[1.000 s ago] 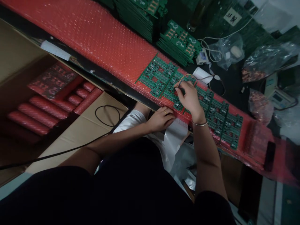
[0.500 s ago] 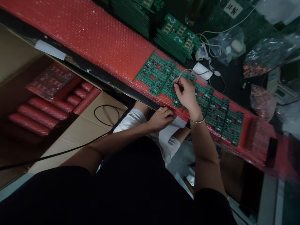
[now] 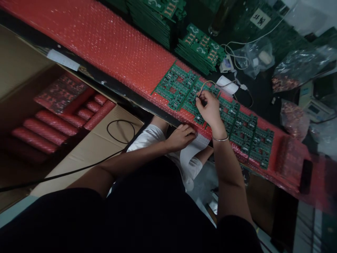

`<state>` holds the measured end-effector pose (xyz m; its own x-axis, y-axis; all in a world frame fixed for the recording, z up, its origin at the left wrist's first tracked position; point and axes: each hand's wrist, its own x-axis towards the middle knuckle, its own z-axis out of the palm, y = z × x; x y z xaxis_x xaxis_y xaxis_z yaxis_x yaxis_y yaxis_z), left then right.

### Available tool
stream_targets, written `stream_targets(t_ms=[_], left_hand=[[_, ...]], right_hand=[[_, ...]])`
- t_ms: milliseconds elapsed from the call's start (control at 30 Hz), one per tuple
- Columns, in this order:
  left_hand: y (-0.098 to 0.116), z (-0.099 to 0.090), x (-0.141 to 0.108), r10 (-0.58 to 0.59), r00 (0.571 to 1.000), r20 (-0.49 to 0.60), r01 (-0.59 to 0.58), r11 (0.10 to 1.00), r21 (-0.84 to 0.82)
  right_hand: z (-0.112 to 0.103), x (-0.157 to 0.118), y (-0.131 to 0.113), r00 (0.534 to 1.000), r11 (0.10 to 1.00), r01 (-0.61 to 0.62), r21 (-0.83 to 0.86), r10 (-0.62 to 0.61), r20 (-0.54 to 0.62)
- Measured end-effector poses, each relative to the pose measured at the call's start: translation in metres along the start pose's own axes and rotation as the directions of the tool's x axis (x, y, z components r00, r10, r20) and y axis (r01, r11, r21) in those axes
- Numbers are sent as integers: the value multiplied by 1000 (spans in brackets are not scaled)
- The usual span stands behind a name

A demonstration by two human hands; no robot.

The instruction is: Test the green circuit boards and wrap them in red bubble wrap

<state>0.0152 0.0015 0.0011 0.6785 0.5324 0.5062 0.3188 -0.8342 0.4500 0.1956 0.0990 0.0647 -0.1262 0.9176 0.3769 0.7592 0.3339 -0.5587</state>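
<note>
Several green circuit boards [image 3: 173,84] lie in a row on red bubble wrap [image 3: 110,45] along the table. My right hand [image 3: 209,107] is over a board near the middle of the row, its thumb and fingertips pinched on a thin wire [image 3: 207,82]. The wire runs back past a white roll [image 3: 226,85]. At the front edge of the wrap rests my left hand [image 3: 181,137], fingers curled loosely and a ring on one, beside a white paper strip [image 3: 197,143]. Whether it grips the strip is unclear.
Stacked green boards [image 3: 201,49] stand behind the row, with plastic bags of copper-coloured parts [image 3: 285,82] to the right. A black object [image 3: 306,176] lies at the wrap's right end. Below left, an open carton [image 3: 105,130] holds red wrapped bundles [image 3: 55,126].
The view has shifted slightly, so the table appears a little lower. My right hand stays pinched over the same board, and my left hand remains at the edge.
</note>
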Motion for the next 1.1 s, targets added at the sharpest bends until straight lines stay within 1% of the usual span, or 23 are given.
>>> stream_targets(t_ms=[33, 100, 167, 200, 267, 300, 333, 367, 433, 467, 533, 600, 667, 733, 833, 867, 967, 1100], left_hand=[[4, -5, 1, -7, 1000, -5, 7, 1000, -14], [9, -22, 10, -48, 998, -39, 46, 998, -51], [5, -46, 29, -153, 982, -112, 143, 985, -95], [-3, -58, 42, -225, 962, -154, 209, 971, -114], [-29, -76, 72, -385, 891, -240, 363, 923, -132], [-46, -80, 88, -438, 863, -251, 420, 899, -123], [-64, -81, 103, -483, 839, -249, 470, 875, -114], [-81, -78, 115, -529, 813, -244, 518, 848, -112], [-108, -63, 133, -602, 761, -243, 594, 797, -111], [-117, -52, 137, -614, 744, -265, 609, 785, -110], [-126, -33, 140, -601, 728, -330, 608, 788, -95], [-125, -19, 138, -568, 725, -389, 591, 803, -72], [-119, -13, 137, -560, 714, -420, 594, 802, -59], [-113, -13, 138, -584, 691, -425, 624, 779, -54], [-105, -18, 142, -642, 659, -392, 688, 725, -30], [-104, -19, 142, -651, 657, -380, 697, 716, -21], [-102, -19, 142, -645, 671, -366, 690, 724, -10], [-102, -15, 142, -623, 675, -394, 673, 740, -17]], right_hand=[[-1, 0, -2, 1000, 1000, 8, 0, -8, -4], [-3, 0, -4, 999, 1000, 29, 12, -28, -31], [-8, -1, -7, 995, 999, 33, 42, -29, -96], [-10, -2, -7, 990, 998, 25, 60, -16, -137], [-13, -5, -7, 976, 996, -10, 93, 30, -215], [-14, -7, -6, 969, 994, -31, 106, 56, -239], [-13, -8, -5, 964, 992, -51, 118, 79, -253], [-12, -9, -3, 961, 989, -68, 128, 100, -258], [-7, -12, 0, 957, 985, -98, 140, 132, -259], [-4, -12, 2, 955, 984, -109, 141, 143, -261], [1, -13, 4, 948, 984, -120, 131, 153, -278], [4, -13, 5, 944, 986, -121, 113, 149, -295], [5, -13, 5, 943, 988, -117, 101, 143, -302], [5, -13, 4, 943, 988, -116, 100, 142, -302], [5, -13, 3, 944, 987, -111, 117, 141, -298], [5, -13, 3, 944, 987, -107, 123, 140, -300], [5, -13, 2, 936, 985, -111, 134, 149, -320], [5, -13, 1, 922, 979, -126, 162, 176, -344]])
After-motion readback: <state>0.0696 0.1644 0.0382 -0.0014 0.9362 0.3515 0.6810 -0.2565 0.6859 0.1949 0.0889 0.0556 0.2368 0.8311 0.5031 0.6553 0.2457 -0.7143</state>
